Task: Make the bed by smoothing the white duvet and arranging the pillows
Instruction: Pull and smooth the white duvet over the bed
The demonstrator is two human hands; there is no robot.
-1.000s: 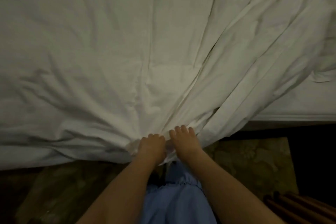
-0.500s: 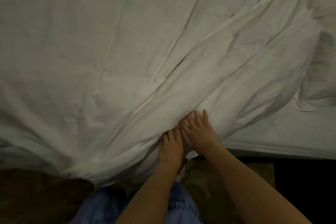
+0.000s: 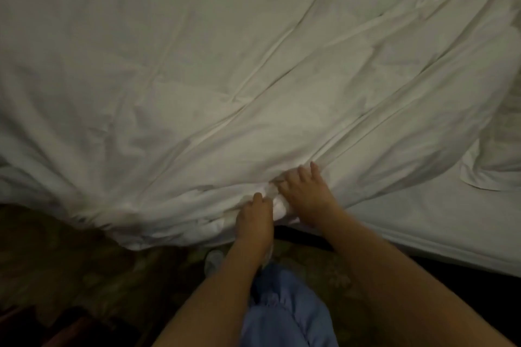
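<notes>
A white duvet (image 3: 225, 70) fills most of the head view, with long folds running from its bunched near edge up to the right. My left hand (image 3: 255, 215) grips the bunched edge at the bed's side. Right beside it my right hand (image 3: 306, 191) holds the same bunch, fingers spread over the cloth and thumb tucked into the folds. The duvet's edge hangs over the bedside on the left. At the lower right the bare mattress sheet (image 3: 439, 222) is uncovered. No pillow can be made out.
Dark patterned carpet (image 3: 84, 270) lies below the bed edge. My blue clothing (image 3: 284, 315) shows between my forearms. A crumpled white corner (image 3: 487, 175) lies on the sheet at the right. Something dark reddish (image 3: 42, 327) sits at the bottom left.
Both hands have carried the bunched duvet edge up and to the right onto the bed. The folds now slant more steeply, and more duvet hangs over the left side.
</notes>
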